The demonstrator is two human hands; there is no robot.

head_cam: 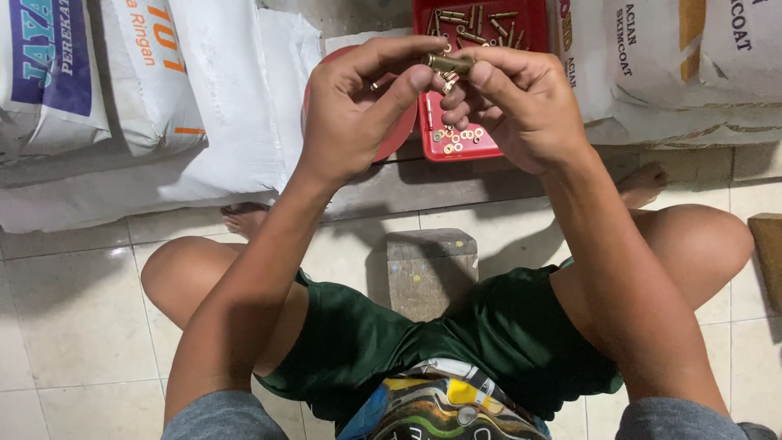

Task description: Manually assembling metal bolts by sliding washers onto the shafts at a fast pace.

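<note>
The person sits low on the tiled floor with knees spread wide, both hands raised in front of them over a red tray. The left hand and the right hand meet at a small brass tube, held level between them. The right hand is curled nearly closed, its thumb and forefinger pinching the tube's right end, and a few more small brass pieces seem tucked under its bent fingers. The left hand is half closed, thumb stretched up to the tube's left end and forefinger arched over the top, so both hands have hold of the same piece.

The tray lies on the floor just beyond the hands. At its far edge sits a heap of brass pins; near its front edge, just under the right hand's knuckles, lies a scatter of little brass rings. A round red lid or dish shows just left of the tray, mostly hidden behind the left hand.

White sacks are stacked against the far left, and more sacks stand at the far right, touching the tray's side. Between the person's knees, on the floor, stands a grey stone block. The person wears dark green shorts.
</note>
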